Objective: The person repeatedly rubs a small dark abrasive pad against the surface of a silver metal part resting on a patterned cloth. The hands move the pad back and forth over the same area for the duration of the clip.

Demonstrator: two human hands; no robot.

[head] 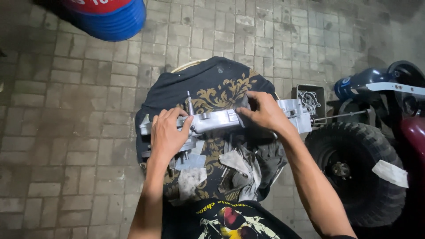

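Outdoors on a brick floor (66,132), I steady a long metal engine casing (221,120) across a black patterned cloth (212,84), my left hand (168,135) clasping its near end, my right hand (265,114) pinching the middle, seemingly seating a part, careful alignment likely needed.
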